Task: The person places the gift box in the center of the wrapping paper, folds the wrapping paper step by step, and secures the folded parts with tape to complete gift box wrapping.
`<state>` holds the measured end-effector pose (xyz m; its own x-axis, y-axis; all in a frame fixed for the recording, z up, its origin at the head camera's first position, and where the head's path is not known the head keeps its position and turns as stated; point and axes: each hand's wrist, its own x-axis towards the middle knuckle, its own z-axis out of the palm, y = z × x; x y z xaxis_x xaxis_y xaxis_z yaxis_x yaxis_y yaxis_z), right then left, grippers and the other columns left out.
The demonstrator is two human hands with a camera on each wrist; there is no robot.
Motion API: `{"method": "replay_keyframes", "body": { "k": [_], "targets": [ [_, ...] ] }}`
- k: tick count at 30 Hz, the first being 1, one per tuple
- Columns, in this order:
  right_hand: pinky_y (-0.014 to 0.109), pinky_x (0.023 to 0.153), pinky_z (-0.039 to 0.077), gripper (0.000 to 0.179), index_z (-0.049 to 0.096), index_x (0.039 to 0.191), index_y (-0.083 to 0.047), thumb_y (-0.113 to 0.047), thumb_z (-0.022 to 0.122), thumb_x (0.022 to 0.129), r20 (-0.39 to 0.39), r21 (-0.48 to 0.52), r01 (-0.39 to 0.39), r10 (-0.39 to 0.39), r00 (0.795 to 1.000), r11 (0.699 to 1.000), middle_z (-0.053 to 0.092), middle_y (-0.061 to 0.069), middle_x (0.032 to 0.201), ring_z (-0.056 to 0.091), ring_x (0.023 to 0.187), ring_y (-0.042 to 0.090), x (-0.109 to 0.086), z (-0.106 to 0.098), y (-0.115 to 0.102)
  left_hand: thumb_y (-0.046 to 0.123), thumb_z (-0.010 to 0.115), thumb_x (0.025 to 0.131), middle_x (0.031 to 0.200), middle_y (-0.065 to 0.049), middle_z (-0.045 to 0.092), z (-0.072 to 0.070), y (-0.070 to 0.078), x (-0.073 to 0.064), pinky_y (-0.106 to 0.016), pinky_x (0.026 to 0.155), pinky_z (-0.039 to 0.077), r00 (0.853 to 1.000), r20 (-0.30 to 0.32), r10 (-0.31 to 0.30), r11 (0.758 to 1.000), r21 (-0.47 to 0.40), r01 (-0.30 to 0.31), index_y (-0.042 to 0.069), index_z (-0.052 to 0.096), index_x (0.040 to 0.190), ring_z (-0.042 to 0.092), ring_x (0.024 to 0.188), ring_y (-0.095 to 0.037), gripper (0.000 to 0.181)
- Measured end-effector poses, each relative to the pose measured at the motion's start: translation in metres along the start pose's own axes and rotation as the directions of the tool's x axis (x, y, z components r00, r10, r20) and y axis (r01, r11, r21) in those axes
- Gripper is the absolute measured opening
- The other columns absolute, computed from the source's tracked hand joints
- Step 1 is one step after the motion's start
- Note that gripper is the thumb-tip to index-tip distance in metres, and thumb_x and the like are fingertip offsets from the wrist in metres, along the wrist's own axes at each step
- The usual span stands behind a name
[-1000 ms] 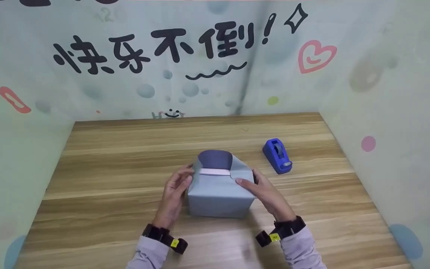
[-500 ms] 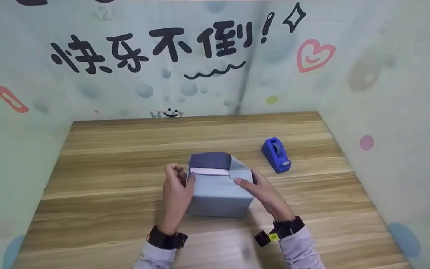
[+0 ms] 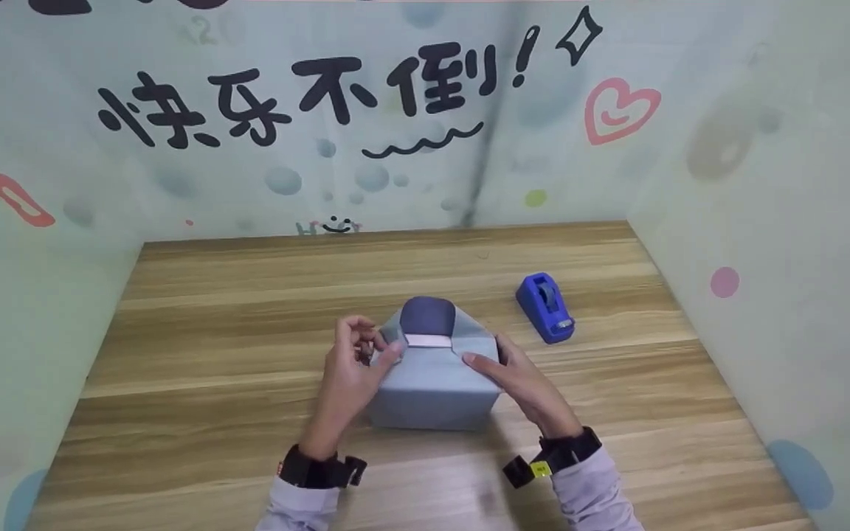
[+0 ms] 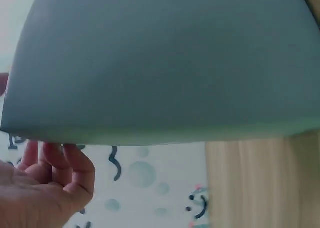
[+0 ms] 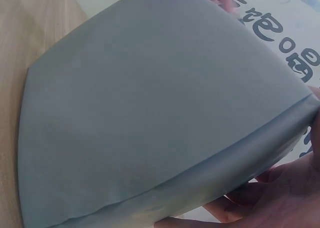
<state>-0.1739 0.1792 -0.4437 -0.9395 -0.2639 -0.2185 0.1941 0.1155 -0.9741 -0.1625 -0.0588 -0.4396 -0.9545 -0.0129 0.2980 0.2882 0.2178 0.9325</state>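
A box (image 3: 429,341) wrapped in grey-blue paper (image 3: 432,409) stands on the wooden table; only a white strip of it shows. At its far end the paper's dark inner side (image 3: 427,317) stands up between two inward-folded side flaps. My left hand (image 3: 344,369) pinches the left fold, thumb on top and fingers curled at the outer side. My right hand (image 3: 528,380) grips the right side, its thumb on the upper face and its fingers mostly hidden behind. Paper fills most of both wrist views, with curled fingers (image 4: 70,163) below its edge in the left one.
A blue tape dispenser (image 3: 545,308) stands on the table (image 3: 226,332) behind and to the right of the box. Pale printed wall sheets (image 3: 410,169) enclose the table at the back and both sides.
The left flap was folded in, then spread outward half a second ago, and is now tucked inward again, narrowing the white strip. My left thumb has shifted right; my right hand holds still.
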Motion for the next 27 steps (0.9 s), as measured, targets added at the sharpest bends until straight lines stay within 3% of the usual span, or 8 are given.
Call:
{"method": "replay_keyframes", "body": {
  "k": [3,7,9,12,15,18,23,27],
  "targets": [
    [0.030,0.096,0.039,0.055,0.039,0.134,-0.003,-0.022,0.062,0.088,-0.004,0.007,0.004,-0.003,1.000,1.000,0.050,0.014,0.127,0.047,0.114,0.019,0.000,0.000,0.000,0.004,0.057,0.089,0.091,-0.014,0.061,-0.006,-0.011,0.000,-0.021,0.072,0.044,0.997,0.065,-0.033,0.978,-0.205,0.045,-0.008,0.044,0.107,0.055,0.083,-0.013,0.025],
    [0.030,0.097,0.039,0.054,0.038,0.134,-0.002,-0.022,0.061,0.088,0.010,0.021,0.009,-0.009,1.000,1.000,0.049,0.014,0.127,0.046,0.114,0.018,-0.001,0.000,0.000,-0.003,0.059,0.086,0.102,-0.008,0.062,-0.009,-0.025,-0.003,-0.025,0.085,0.043,0.991,0.055,-0.119,0.897,-0.422,0.131,-0.006,0.049,0.098,0.056,0.100,-0.015,0.016],
    [0.032,0.098,0.038,0.055,0.037,0.134,-0.002,-0.022,0.061,0.089,0.018,0.025,0.007,-0.008,1.000,1.000,0.047,0.015,0.129,0.045,0.115,0.019,-0.002,0.000,0.000,-0.002,0.062,0.084,0.107,-0.005,0.060,-0.007,-0.030,-0.006,-0.026,0.087,0.042,0.989,0.016,-0.145,0.879,-0.456,0.136,-0.005,0.050,0.093,0.054,0.105,-0.015,0.015],
    [0.034,0.103,0.034,0.058,0.035,0.137,-0.003,-0.023,0.061,0.089,0.015,0.029,0.002,-0.003,1.000,1.000,0.044,0.016,0.135,0.042,0.120,0.020,-0.002,0.000,0.001,0.000,0.064,0.083,0.116,-0.007,0.054,-0.005,-0.034,-0.013,-0.028,0.091,0.042,0.990,-0.013,-0.138,0.881,-0.459,0.117,-0.006,0.053,0.089,0.049,0.111,-0.017,0.014],
    [0.036,0.105,0.032,0.059,0.034,0.138,-0.003,-0.022,0.061,0.089,0.007,0.035,0.000,0.000,1.000,0.999,0.042,0.016,0.137,0.040,0.123,0.022,-0.003,0.001,0.001,0.004,0.059,0.088,0.129,-0.011,0.049,-0.006,-0.038,-0.019,-0.035,0.101,0.036,0.991,0.033,-0.133,0.870,-0.475,0.133,-0.009,0.057,0.092,0.043,0.122,-0.022,0.015],
    [0.036,0.104,0.033,0.058,0.035,0.137,-0.003,-0.022,0.061,0.089,0.003,0.036,-0.004,0.004,1.000,0.999,0.043,0.016,0.136,0.041,0.122,0.022,-0.003,0.001,0.001,0.013,0.055,0.092,0.140,-0.010,0.042,-0.008,-0.040,-0.023,-0.044,0.109,0.025,0.978,0.106,-0.181,0.852,-0.480,0.210,-0.005,0.062,0.100,0.034,0.132,-0.025,0.021],
    [0.035,0.104,0.033,0.058,0.035,0.137,-0.002,-0.021,0.061,0.089,0.009,0.038,-0.008,0.008,1.000,0.999,0.043,0.016,0.136,0.041,0.122,0.021,-0.002,0.001,0.001,0.022,0.055,0.092,0.141,-0.009,0.042,-0.014,-0.040,-0.019,-0.048,0.113,0.016,0.949,0.216,-0.229,0.873,-0.386,0.298,0.004,0.065,0.108,0.027,0.137,-0.024,0.026],
    [0.033,0.100,0.036,0.056,0.036,0.136,-0.002,-0.021,0.060,0.089,0.003,0.031,-0.007,0.007,1.000,0.999,0.044,0.016,0.134,0.043,0.119,0.021,-0.001,0.001,0.000,0.017,0.053,0.092,0.131,-0.008,0.049,-0.020,-0.040,-0.006,-0.044,0.109,0.022,0.941,0.313,-0.129,0.934,-0.281,0.222,0.004,0.066,0.107,0.033,0.131,-0.022,0.023]
  ]
}}
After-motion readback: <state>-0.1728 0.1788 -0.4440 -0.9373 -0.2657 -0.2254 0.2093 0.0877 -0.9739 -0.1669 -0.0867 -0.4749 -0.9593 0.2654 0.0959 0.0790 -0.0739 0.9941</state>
